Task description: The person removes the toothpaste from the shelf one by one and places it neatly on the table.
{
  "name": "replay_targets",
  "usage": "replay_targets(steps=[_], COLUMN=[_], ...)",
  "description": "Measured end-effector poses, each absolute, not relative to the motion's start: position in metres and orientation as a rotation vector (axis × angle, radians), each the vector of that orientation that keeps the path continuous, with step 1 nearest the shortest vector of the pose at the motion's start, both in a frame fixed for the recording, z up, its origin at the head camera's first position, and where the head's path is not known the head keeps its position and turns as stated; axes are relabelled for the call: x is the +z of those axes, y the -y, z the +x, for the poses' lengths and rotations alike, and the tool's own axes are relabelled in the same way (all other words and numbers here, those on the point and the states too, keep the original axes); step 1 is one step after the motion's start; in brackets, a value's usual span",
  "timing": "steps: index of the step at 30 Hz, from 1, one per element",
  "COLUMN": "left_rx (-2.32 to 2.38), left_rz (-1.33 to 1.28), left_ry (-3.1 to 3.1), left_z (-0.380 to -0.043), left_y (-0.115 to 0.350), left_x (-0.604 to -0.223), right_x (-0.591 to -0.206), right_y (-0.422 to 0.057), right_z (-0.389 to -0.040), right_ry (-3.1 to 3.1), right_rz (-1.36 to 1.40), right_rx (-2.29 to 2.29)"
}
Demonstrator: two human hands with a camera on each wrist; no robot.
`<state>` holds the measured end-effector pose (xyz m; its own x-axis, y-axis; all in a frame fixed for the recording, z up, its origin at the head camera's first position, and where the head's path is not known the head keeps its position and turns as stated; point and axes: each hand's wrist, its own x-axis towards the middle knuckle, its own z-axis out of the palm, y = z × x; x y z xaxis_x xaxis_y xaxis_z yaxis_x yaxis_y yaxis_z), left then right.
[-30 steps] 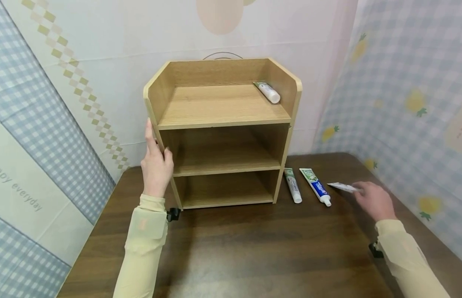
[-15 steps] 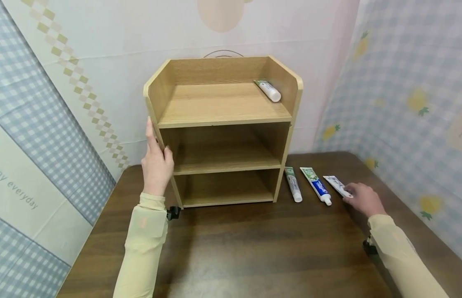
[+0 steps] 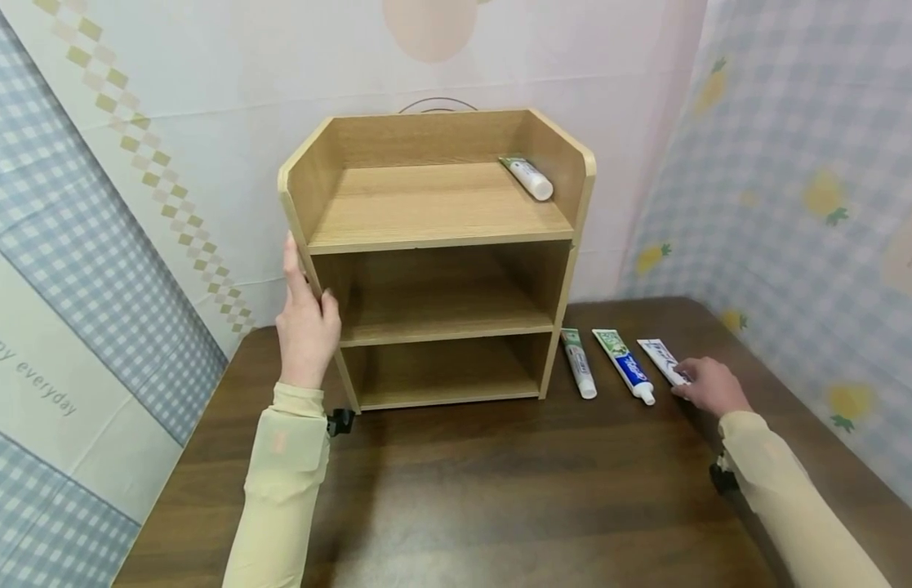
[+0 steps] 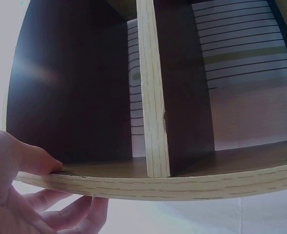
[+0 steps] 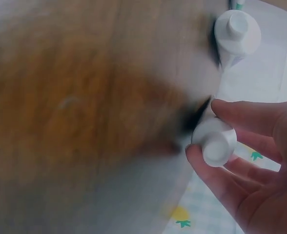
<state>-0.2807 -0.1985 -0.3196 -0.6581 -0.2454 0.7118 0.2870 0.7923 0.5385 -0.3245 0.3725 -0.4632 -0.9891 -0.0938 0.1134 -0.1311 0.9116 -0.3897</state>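
Observation:
A small wooden shelf [image 3: 441,238] with two covered compartments and a raised-edge top stands on the table. My left hand [image 3: 307,333] holds its left side panel [image 4: 197,187], thumb on the inner face and fingers on the outer. At the right, my right hand [image 3: 713,385] pinches a white toothpaste tube [image 3: 660,357] near its cap end; the white cap [image 5: 215,148] shows between thumb and fingers in the right wrist view. That tube lies on the tabletop, its flat end pointing away. Beside it lie a green-and-blue toothpaste tube [image 3: 623,366] and a grey-green one [image 3: 578,364].
Another white tube [image 3: 527,179] lies on the shelf's top, by the right wall. The dark wooden table [image 3: 514,490] extends in front of the shelf. Patterned cloth [image 3: 771,196] hangs behind and at both sides.
My right hand has moved left with the white toothpaste tube, turning it from edge-on to face up beside the other tubes. The left hand has kept its place on the shelf.

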Motion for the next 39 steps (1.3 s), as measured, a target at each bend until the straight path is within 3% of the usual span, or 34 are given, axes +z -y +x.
replay_targets(steps=[20,39], left_rx=[-0.828,-0.825], left_rz=[-0.036,-0.028], left_ry=[2.153,2.148], left_z=[-0.279,-0.277], left_y=[0.197,0.198], left_x=[-0.321,-0.320], right_x=[-0.461,-0.344], right_y=[-0.363,-0.262], right_z=[-0.321,-0.269], right_ry=[2.951,2.604], right_rz=[0.189,0.424], right_rx=[0.440,0.424])
